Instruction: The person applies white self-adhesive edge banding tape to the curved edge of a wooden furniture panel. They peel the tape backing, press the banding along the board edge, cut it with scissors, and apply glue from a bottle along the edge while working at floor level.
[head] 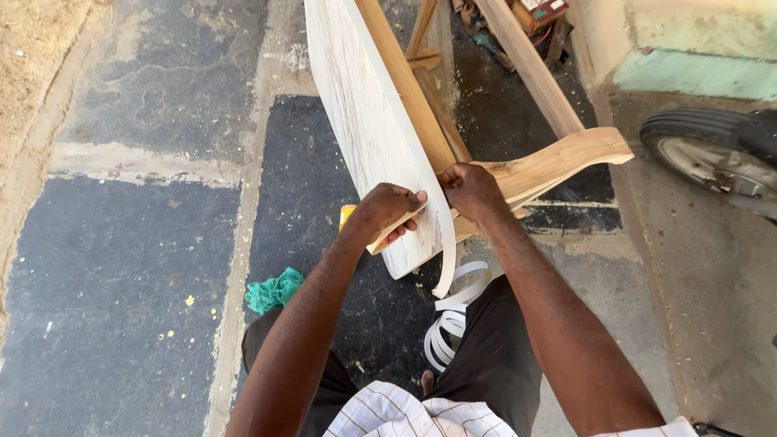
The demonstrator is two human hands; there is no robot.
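Observation:
A long white laminated board (364,129) stands on edge, leaning against a wooden frame (534,174). My left hand (388,210) grips the board's near rounded end, fingers wrapped over its edge and a small wooden block under them. My right hand (471,190) pinches a white edge-banding strip (447,243) against the board's curved edge. The strip hangs down from the board and coils loosely (453,324) over my lap.
A green crumpled cloth (273,291) lies on the dark patched floor at the left. A vehicle wheel (712,154) stands at the right. Wooden rails (526,65) and a small red-and-wood box (538,12) lie at the top. Something yellow (346,214) shows behind my left wrist.

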